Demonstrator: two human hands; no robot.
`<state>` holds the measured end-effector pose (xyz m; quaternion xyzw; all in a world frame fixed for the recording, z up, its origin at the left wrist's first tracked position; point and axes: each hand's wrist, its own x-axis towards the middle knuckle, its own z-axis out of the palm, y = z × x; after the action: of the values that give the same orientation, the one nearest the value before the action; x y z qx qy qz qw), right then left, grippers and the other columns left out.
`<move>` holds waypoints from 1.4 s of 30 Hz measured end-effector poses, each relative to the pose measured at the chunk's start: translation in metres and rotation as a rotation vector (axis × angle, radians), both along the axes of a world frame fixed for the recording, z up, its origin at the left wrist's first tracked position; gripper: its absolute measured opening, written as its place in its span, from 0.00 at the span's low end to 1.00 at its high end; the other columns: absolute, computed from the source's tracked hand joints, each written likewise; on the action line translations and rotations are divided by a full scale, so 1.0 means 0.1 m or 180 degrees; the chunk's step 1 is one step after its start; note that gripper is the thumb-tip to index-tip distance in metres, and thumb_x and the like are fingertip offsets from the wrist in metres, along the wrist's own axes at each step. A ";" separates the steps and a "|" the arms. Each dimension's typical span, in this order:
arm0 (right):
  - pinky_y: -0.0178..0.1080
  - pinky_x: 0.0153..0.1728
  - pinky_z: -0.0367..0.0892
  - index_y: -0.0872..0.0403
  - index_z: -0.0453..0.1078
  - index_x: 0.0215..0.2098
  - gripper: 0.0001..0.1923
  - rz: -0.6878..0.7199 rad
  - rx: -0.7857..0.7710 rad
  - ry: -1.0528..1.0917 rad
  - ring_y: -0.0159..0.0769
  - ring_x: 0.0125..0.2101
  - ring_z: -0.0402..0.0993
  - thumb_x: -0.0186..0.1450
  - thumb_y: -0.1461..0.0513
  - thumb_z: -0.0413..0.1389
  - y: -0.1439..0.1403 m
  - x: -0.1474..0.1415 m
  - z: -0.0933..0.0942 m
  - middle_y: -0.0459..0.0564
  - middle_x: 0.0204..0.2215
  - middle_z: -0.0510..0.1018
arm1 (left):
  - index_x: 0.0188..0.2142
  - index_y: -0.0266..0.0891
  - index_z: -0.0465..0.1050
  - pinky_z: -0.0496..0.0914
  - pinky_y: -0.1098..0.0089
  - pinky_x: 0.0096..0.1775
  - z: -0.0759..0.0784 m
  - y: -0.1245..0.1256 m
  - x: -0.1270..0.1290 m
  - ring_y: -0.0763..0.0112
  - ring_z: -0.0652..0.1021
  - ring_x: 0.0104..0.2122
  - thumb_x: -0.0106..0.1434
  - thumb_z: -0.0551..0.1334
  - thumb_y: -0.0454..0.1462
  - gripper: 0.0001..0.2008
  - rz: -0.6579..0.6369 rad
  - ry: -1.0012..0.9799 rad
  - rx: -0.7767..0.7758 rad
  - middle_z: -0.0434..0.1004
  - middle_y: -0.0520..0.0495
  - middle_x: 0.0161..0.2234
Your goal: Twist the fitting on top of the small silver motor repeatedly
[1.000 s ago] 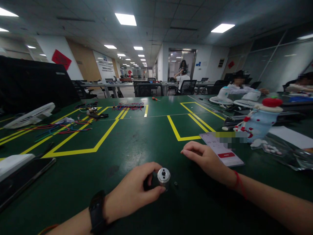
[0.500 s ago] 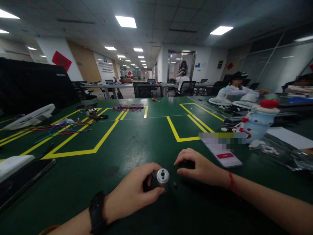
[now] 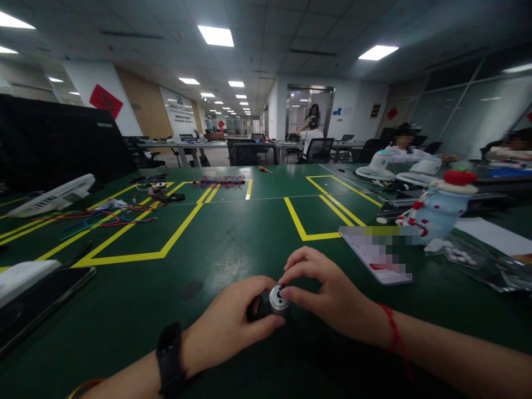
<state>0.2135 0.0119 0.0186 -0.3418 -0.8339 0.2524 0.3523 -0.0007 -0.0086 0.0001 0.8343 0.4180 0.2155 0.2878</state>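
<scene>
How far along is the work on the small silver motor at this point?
Early stage. In hand: the left hand grips the small silver cylindrical motor on the green table mat, and the right hand has its fingertips at the motor's top face. Nothing looks attached to the motor. Left lying: coloured wires and a white fan grille at the far left.

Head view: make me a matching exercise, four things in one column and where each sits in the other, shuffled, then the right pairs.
Things
1. motor
2. wires
3. phone
4. snowman jar

Places
A. far right of the table
B. near left edge
C. between the left hand and right hand
D. left, by the yellow tape lines

Pairs: 1-C, 2-D, 3-B, 4-A
</scene>
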 end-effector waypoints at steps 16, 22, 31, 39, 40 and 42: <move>0.40 0.46 0.64 0.49 0.77 0.37 0.05 0.0216 -0.0135 -0.0079 0.36 0.42 0.70 0.62 0.62 0.60 -0.05 -0.03 0.07 0.48 0.40 0.74 | 0.41 0.41 0.69 0.61 0.72 0.30 0.01 -0.01 0.01 0.70 0.69 0.29 0.63 0.63 0.40 0.08 -0.0034 0.0052 -0.0002 0.71 0.52 0.32; 0.37 0.33 0.65 0.52 0.73 0.41 0.09 -0.0429 -0.0597 0.0059 0.33 0.33 0.70 0.65 0.57 0.56 0.15 0.20 -0.03 0.48 0.36 0.74 | 0.42 0.42 0.70 0.61 0.73 0.30 0.05 -0.01 0.01 0.70 0.69 0.29 0.62 0.63 0.39 0.09 0.0026 0.0038 -0.0053 0.72 0.53 0.33; 0.37 0.32 0.67 0.56 0.71 0.41 0.13 -0.0719 -0.1339 0.0299 0.33 0.31 0.72 0.66 0.55 0.54 0.36 0.40 -0.24 0.47 0.31 0.76 | 0.44 0.42 0.70 0.62 0.72 0.30 0.04 -0.02 -0.01 0.70 0.69 0.30 0.62 0.64 0.38 0.11 0.0051 -0.0021 -0.0151 0.73 0.52 0.34; 0.35 0.28 0.65 0.55 0.73 0.34 0.07 -0.0481 -0.0526 -0.0417 0.32 0.29 0.68 0.65 0.61 0.55 0.31 0.36 -0.25 0.48 0.33 0.74 | 0.43 0.42 0.70 0.62 0.72 0.31 0.02 -0.01 -0.01 0.70 0.69 0.29 0.61 0.63 0.38 0.10 0.0055 0.0008 -0.0092 0.72 0.52 0.33; 0.35 0.29 0.65 0.55 0.73 0.34 0.07 -0.0429 -0.0434 -0.0464 0.32 0.29 0.69 0.65 0.61 0.54 0.30 0.35 -0.24 0.48 0.33 0.74 | 0.43 0.42 0.70 0.62 0.72 0.30 0.02 0.00 -0.01 0.70 0.69 0.29 0.61 0.63 0.38 0.10 0.0057 0.0003 -0.0098 0.72 0.52 0.33; 0.38 0.35 0.65 0.54 0.73 0.35 0.05 -0.0343 -0.0085 -0.0517 0.34 0.34 0.70 0.65 0.63 0.54 0.25 0.30 -0.19 0.49 0.35 0.74 | 0.42 0.42 0.70 0.62 0.72 0.30 0.03 0.00 0.00 0.70 0.69 0.29 0.61 0.64 0.39 0.10 0.0062 -0.0003 -0.0115 0.72 0.52 0.33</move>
<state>0.2438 0.0367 -0.0004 -0.4102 -0.8367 0.2156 0.2920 -0.0009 -0.0089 0.0032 0.8247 0.4298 0.2111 0.3010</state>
